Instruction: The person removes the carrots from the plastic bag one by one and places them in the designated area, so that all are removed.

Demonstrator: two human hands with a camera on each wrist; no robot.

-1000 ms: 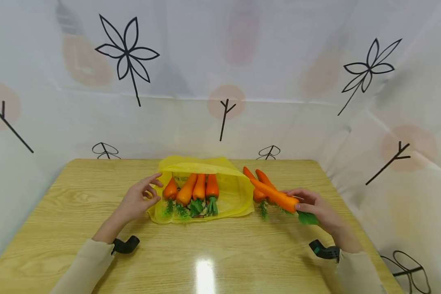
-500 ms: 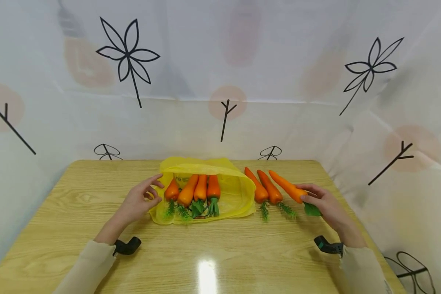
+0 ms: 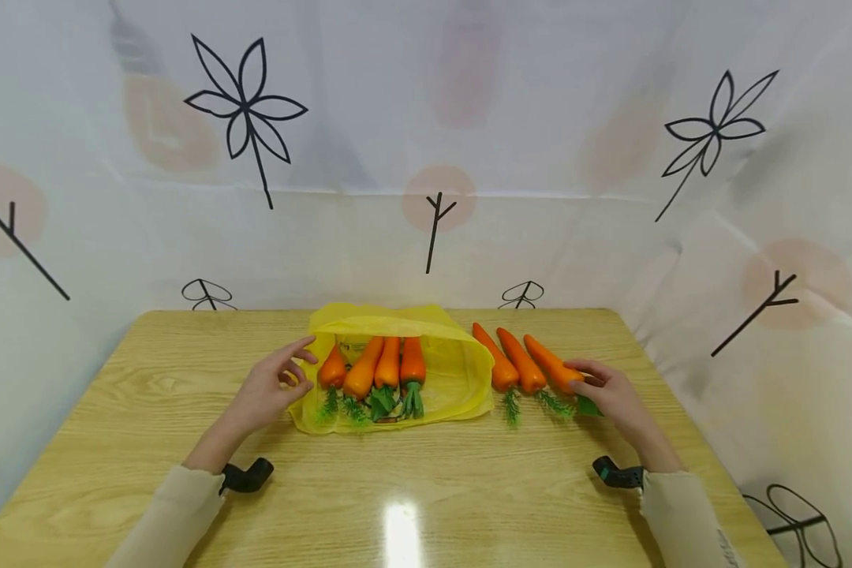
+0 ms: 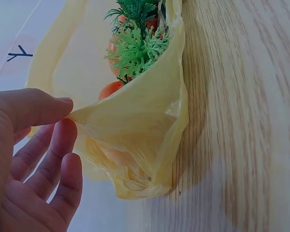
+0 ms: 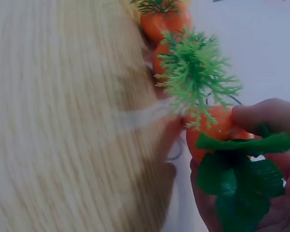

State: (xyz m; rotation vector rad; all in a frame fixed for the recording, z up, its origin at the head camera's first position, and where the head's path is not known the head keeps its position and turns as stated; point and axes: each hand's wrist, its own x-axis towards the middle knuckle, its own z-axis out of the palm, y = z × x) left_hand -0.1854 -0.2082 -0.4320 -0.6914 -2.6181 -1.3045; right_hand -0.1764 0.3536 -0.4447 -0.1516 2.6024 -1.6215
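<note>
My left hand pinches the mouth edge of a yellow plastic bag between thumb and finger, as the left wrist view shows up close. Inside the bag lie several orange carrots, green tops toward me. My right hand grips the thick end of a carrot with broad dark green leaves. That carrot lies at the right end of a row, beside a middle carrot and another carrot nearest the bag, both with feathery tops. The bag's far end hides the tips of the carrots inside.
Everything sits on a wooden table with light glare near its front. A white cloth printed with plants hangs behind and at the sides. Each wrist wears a black camera.
My right hand has moved the held carrot from over the two outside carrots to the right and down beside them. The left hand has kept its pinch on the bag.
</note>
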